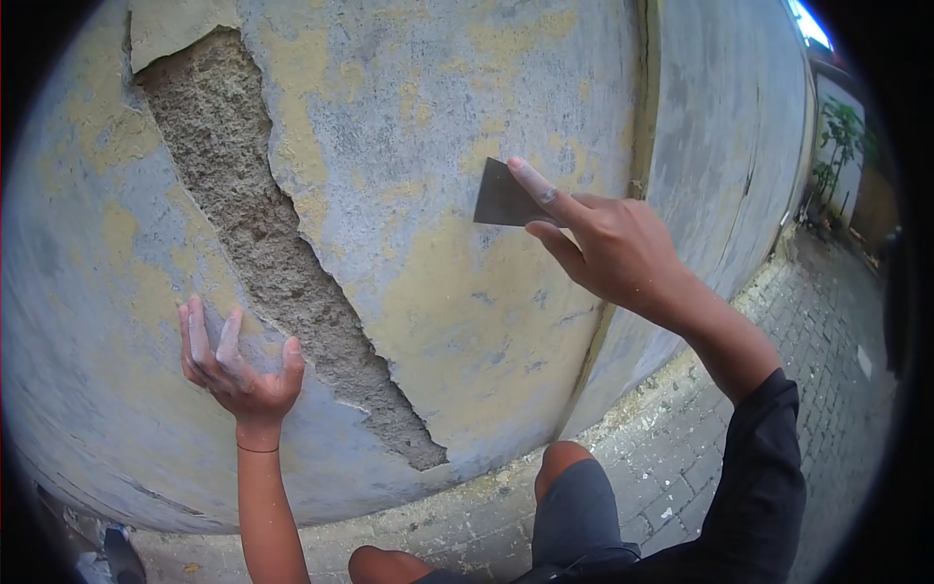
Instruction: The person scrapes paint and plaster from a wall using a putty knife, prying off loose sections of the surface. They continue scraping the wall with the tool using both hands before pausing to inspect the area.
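Grey and yellow plaster, patchy and worn: a wall [467,321] fills most of the view, curving down to a paved ground [681,477] of small bricks along its lower edge.

Scraper [504,198]: flat dark metal blade, held against the wall's upper right part, its blade lying on a yellow patch. Handle hidden by the hand.

Right hand [608,248]: fingers clamped on the scraper, forefinger stretched out along the blade's top edge, the others curled under it. Black sleeve [764,467] covers the upper arm.

Left hand [238,365]: palm turned to the wall at its lower left part, fingers spread apart and slightly bent, dusted white; whether the tips touch the surface cannot be told. A thin band sits at the wrist. It holds nothing.

Bare strip [282,263]: rough grey-brown render where the plaster coat is gone, running diagonally from the wall's upper left corner down to its lower middle, between the two hands.

Knee [564,457]: bare above grey shorts, near the wall's lower edge.

Plant [839,136]: green, at the far right, well apart.
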### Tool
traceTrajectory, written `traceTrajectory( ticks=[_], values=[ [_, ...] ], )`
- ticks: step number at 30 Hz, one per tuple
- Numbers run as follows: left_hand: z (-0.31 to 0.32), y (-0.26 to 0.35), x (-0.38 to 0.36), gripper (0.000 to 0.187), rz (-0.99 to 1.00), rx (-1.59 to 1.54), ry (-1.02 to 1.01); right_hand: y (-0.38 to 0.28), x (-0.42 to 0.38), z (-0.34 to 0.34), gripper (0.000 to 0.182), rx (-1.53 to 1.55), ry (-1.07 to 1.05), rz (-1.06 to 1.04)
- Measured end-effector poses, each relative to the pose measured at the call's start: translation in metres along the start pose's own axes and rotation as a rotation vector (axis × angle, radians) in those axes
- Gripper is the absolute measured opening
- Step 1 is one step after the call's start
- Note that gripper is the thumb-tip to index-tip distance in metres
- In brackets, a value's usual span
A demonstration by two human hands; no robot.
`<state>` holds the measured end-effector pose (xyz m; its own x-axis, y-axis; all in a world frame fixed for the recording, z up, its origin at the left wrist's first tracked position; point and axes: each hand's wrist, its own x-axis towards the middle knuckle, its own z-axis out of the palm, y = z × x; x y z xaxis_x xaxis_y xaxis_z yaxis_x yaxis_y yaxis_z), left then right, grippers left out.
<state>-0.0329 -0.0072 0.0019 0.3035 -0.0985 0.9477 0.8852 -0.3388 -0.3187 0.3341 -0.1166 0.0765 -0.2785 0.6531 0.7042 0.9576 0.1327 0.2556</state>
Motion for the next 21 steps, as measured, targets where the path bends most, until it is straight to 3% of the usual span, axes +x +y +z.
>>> traceTrajectory(
  ticks=[9, 13, 15, 21],
  values=[
    [0.0, 0.007, 0.002, 0.053, -0.003, -0.038, 0.004, 0.005, 0.0, 0.003, 0.058, -0.003, -0.011, -0.027],
    [0.001, 0.008, 0.001, 0.053, -0.005, -0.046, 0.001, 0.002, 0.005, 0.002, 0.065, -0.049, -0.039, 0.034],
    [0.002, 0.007, 0.0, 0.052, -0.015, -0.035, 0.001, -0.013, 0.015, -0.005, 0.056, -0.063, -0.029, -0.061],
    [0.003, 0.006, 0.0, 0.051, -0.014, -0.035, 0.035, 0.002, 0.013, -0.013, 0.054, -0.104, -0.052, -0.036]
  ],
)
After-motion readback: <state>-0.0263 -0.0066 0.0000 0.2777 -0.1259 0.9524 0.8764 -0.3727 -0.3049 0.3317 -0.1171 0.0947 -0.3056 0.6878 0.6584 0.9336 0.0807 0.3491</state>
